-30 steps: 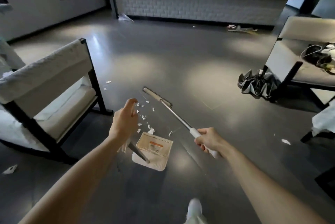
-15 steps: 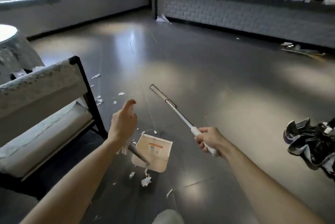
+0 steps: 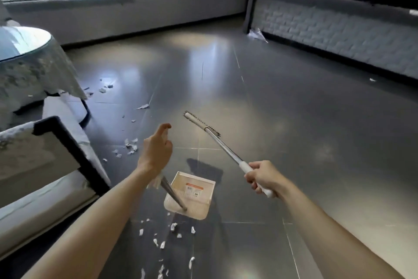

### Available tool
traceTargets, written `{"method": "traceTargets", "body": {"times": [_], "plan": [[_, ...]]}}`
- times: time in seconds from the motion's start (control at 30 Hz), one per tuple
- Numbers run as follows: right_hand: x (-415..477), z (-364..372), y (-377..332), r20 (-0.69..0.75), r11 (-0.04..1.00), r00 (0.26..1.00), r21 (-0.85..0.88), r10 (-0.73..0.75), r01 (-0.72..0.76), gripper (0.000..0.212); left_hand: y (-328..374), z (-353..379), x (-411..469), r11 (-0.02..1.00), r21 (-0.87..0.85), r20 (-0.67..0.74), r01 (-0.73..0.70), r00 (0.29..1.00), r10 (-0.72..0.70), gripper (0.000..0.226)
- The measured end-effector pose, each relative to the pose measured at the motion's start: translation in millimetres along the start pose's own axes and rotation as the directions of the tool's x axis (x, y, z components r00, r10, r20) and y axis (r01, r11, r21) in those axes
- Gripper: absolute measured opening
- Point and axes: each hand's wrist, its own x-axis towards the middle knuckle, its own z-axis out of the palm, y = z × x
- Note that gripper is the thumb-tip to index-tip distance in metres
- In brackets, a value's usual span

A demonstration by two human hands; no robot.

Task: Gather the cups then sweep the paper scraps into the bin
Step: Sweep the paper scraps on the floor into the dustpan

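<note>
My left hand [image 3: 155, 151] grips the top of a long metal handle whose cream dustpan [image 3: 192, 195] hangs just above the dark floor; the index finger sticks out forward. My right hand [image 3: 262, 175] holds the white grip of a broom [image 3: 203, 123], its narrow brush head raised ahead of the dustpan. White paper scraps [image 3: 162, 240] lie on the floor below the dustpan, and several more paper scraps [image 3: 130, 146] lie left of my left hand. No cups or bin are in view.
A black-framed armchair [image 3: 56, 156] stands close on the left. Behind it is a round table [image 3: 34, 61] with a cloth, with scraps near its foot. A white brick counter [image 3: 334, 30] runs along the right, a crumpled paper [image 3: 256, 34] at its corner.
The view has swung left: the umbrella and right-hand chair have left the frame and the round table has come in. The scraps once ahead of the dustpan now lie below it.
</note>
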Motion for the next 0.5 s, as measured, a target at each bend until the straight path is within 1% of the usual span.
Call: {"method": "traceTargets", "body": {"times": [0.1,0.23,0.33,0.5], "plan": [[84.0,-27.4,-53.2,0.053,1.0,0.998,-0.016,-0.023,0.024,0.028,14.9,28.2,79.8,0.999,0.027,-0.043,0.021,0.999,-0.02,0.04],[216.3,-57.2,-120.7,0.132,0.993,0.989,-0.083,-0.071,0.083,0.029,19.3,80.0,195.9,0.994,0.018,-0.103,0.107,0.989,-0.105,0.042],[316.9,-79.0,-178.9,0.213,0.984,0.972,-0.122,-0.099,0.127,0.025,27.8,112.9,287.4,0.982,0.076,-0.148,0.176,0.976,-0.163,0.042],[456.2,-91.6,-295.8,0.317,0.955,0.94,-0.22,-0.125,0.201,0.02,34.0,121.1,425.2,0.957,0.156,-0.246,0.244,0.948,-0.201,0.041]]}}
